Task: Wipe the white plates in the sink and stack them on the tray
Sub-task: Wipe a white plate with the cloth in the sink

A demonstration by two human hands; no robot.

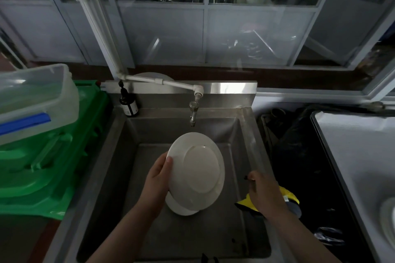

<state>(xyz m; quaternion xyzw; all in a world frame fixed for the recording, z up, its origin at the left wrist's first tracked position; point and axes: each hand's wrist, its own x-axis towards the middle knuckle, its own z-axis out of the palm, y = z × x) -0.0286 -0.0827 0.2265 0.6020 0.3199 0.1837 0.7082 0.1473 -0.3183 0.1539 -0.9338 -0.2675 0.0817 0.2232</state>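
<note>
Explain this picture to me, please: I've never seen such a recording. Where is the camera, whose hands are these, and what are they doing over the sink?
There is no machine here: a person works with bare hands, and the single camera sits on their head, looking forward and down. That is why you see two forearms reaching in from the bottom edge.

The left hand grips a white plate by its rim, tilted with its underside towards the camera, above the steel sink. Another white plate lies beneath it in the basin. The right hand holds a yellow cloth, presumably for wiping, apart from the plate.

A tap hangs over the basin, not visibly running, and a dark bottle stands at the back left corner. Left of the sink are green plastic items with a clear tub on top. At the far right is a pale tray.
</note>
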